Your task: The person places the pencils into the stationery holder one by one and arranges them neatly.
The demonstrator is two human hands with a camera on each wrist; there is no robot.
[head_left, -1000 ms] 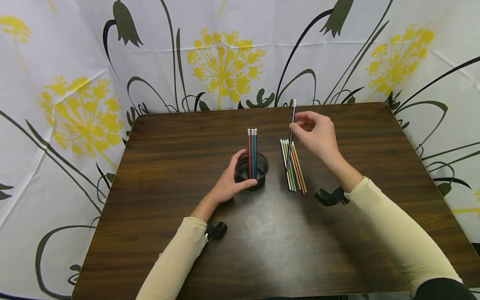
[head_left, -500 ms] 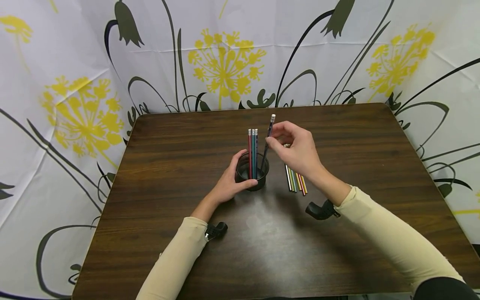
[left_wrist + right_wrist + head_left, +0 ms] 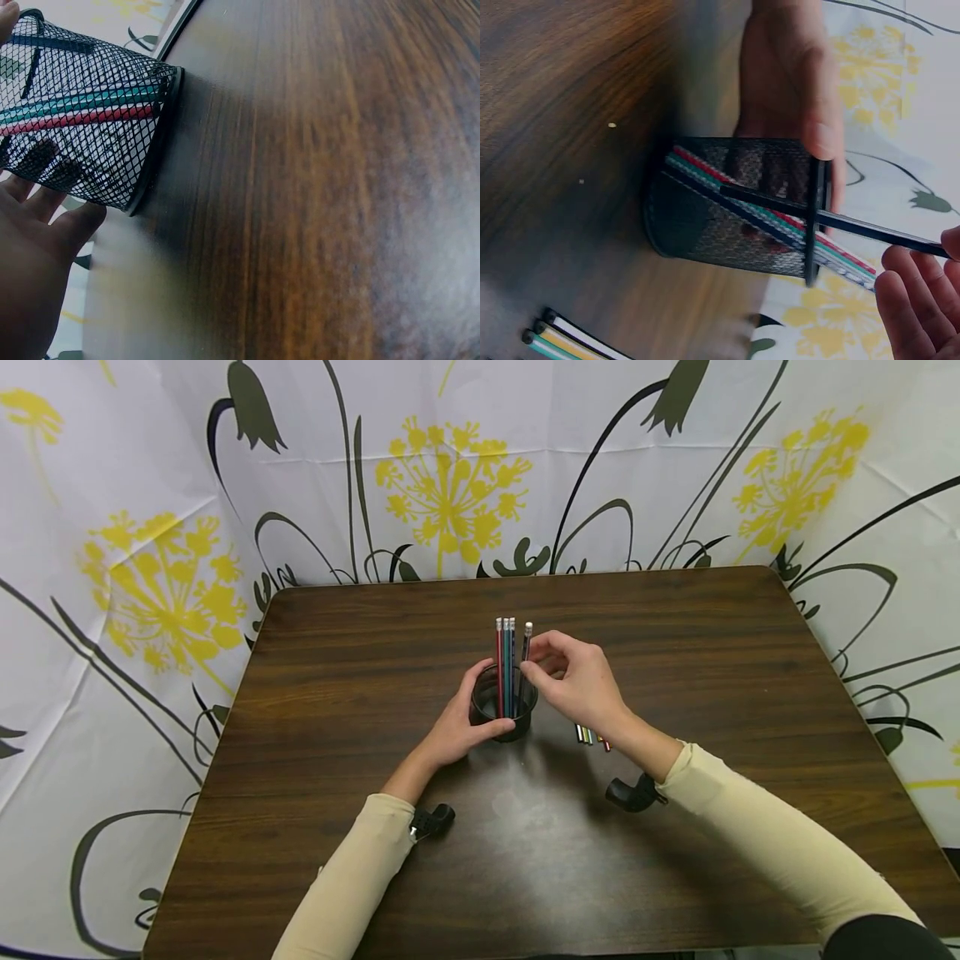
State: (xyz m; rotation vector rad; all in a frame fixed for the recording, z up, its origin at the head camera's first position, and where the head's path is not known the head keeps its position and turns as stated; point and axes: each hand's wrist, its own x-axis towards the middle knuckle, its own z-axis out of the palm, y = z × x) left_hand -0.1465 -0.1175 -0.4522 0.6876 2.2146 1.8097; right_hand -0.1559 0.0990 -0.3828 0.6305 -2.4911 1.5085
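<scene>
A black mesh pencil cup (image 3: 90, 142) stands upright on the table. My left hand (image 3: 453, 724) grips it from the left, thumb at the front of the rim and fingers round the side. Inside lean several pencils, among them a red pencil (image 3: 499, 668) and a teal pencil (image 3: 507, 670), eraser ends up. My right hand (image 3: 577, 681) pinches a dark pencil (image 3: 885, 232) near its eraser end. In the right wrist view, that pencil's lower part reaches inside the cup, its end short of the base.
Several loose pencils (image 3: 583, 735) lie on the brown wooden table (image 3: 360, 693), right of the cup and partly hidden under my right hand. A flower-printed white cloth (image 3: 315, 477) hangs behind the table's back edge.
My right hand has carried the dark pencil left from the loose pencils and lowered it into the cup, turning it more upright. My left hand keeps its grip on the cup.
</scene>
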